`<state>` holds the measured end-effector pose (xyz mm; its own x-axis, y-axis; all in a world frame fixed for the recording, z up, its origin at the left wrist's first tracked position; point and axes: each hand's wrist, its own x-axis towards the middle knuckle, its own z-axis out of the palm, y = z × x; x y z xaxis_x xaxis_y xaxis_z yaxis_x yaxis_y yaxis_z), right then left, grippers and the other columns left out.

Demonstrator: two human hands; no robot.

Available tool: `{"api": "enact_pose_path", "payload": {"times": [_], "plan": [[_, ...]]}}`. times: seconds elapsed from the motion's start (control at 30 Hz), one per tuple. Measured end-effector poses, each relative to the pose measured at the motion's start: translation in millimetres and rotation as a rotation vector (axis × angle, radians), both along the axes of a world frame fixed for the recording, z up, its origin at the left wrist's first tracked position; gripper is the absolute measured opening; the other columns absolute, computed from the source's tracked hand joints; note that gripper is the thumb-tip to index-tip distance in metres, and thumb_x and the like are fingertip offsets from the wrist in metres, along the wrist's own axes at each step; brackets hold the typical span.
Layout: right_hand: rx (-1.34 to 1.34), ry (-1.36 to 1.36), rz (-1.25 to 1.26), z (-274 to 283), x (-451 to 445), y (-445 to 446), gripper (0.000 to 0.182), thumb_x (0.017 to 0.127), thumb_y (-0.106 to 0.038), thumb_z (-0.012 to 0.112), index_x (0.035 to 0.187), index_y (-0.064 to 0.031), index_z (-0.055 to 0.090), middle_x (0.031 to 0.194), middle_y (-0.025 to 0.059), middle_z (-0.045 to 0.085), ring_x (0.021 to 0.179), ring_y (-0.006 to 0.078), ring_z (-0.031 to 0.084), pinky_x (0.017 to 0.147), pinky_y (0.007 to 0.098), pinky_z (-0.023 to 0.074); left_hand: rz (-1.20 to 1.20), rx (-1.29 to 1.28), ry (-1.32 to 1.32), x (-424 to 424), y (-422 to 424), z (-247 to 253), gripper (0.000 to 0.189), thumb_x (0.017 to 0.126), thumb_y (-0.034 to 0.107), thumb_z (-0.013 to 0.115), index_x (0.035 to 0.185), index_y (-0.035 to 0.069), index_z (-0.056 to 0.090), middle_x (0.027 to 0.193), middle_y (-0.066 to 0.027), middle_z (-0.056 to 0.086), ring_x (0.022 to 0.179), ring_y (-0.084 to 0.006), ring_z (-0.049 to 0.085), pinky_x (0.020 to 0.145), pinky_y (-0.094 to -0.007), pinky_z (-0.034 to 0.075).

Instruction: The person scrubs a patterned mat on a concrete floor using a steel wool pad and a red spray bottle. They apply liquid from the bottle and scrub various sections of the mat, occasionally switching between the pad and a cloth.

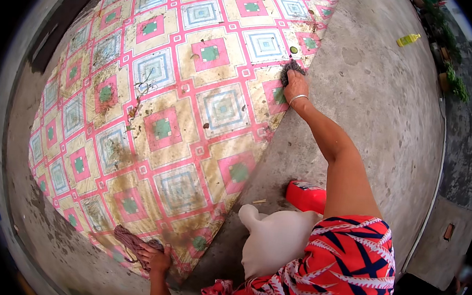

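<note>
A patterned floor sheet (222, 109) in pink, cream, blue and green lies spread on concrete. Brown stains and grime cover much of it. My right hand (297, 87), with a bangle at the wrist, presses a dark grey scrubbing pad or cloth (291, 67) onto the sheet near its right edge. At the near corner, my left hand (155, 258) rests on a bunched purplish-brown cloth (129, 239), its fingers over one end. Dry plant bits (135, 108) and other small debris lie on the sheet. Just beyond the right hand sits a small round green-and-dark object (293, 50).
A red plastic container (305, 196) stands partly behind my right arm. Beside it is a smooth white form (274, 242), possibly my clothed leg. A yellow bottle (408, 39) lies on the concrete (373, 96). Potted plants (455, 81) line the right. A dark flat panel (65, 21) lies at left.
</note>
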<state>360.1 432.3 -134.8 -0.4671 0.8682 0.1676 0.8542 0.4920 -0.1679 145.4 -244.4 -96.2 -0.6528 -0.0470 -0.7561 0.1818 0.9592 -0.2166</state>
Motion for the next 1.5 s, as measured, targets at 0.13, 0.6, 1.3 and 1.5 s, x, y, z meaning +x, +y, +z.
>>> {"api": "enact_pose_path", "payload": {"times": [0.13, 0.6, 1.3, 1.5], "plan": [[-0.067, -0.021, 0.281, -2, 18, -96, 0.042, 0.078, 0.001, 0.051, 0.120, -0.0001, 0.052, 0.129, 0.0217, 0.052, 0.123, 0.0363, 0.047, 0.105, 0.0395, 0.0383, 0.010, -0.002, 0.019, 1, -1, 7, 0.120, 0.079, 0.069, 0.056, 0.146, 0.005, -0.020, 0.149, -0.0365, -0.011, 0.137, -0.0575, -0.001, 0.104, -0.0684, 0.020], [-0.098, -0.055, 0.483, 1, 19, -117, 0.038, 0.080, -0.002, 0.049, 0.117, 0.0013, 0.054, 0.133, 0.0241, 0.048, 0.126, 0.0383, 0.045, 0.108, 0.0408, 0.0364, -0.006, -0.007, 0.045, 1, -1, 7, 0.119, 0.079, 0.067, 0.057, 0.146, 0.005, -0.020, 0.149, -0.0375, -0.009, 0.137, -0.0586, -0.001, 0.106, -0.0659, 0.021], [0.054, 0.008, 0.105, 2, -74, -10, 0.023, 0.078, -0.004, 0.052, 0.099, -0.0008, 0.060, 0.110, 0.0183, 0.059, 0.111, 0.0338, 0.052, 0.098, 0.0423, 0.0414, -0.027, -0.006, 0.009, -1, -7, -4, 0.120, 0.080, 0.069, 0.055, 0.145, 0.003, -0.020, 0.148, -0.0388, -0.010, 0.136, -0.0600, 0.001, 0.104, -0.0684, 0.021], [-0.002, 0.020, 0.680, -2, -56, -95, 0.041, 0.076, -0.004, 0.055, 0.117, -0.0009, 0.057, 0.129, 0.0206, 0.052, 0.125, 0.0344, 0.046, 0.107, 0.0402, 0.0364, -0.005, -0.017, -0.008, -1, 1, 8, 0.119, 0.080, 0.068, 0.055, 0.146, 0.003, -0.019, 0.149, -0.0377, -0.011, 0.136, -0.0595, 0.001, 0.105, -0.0675, 0.021]]}}
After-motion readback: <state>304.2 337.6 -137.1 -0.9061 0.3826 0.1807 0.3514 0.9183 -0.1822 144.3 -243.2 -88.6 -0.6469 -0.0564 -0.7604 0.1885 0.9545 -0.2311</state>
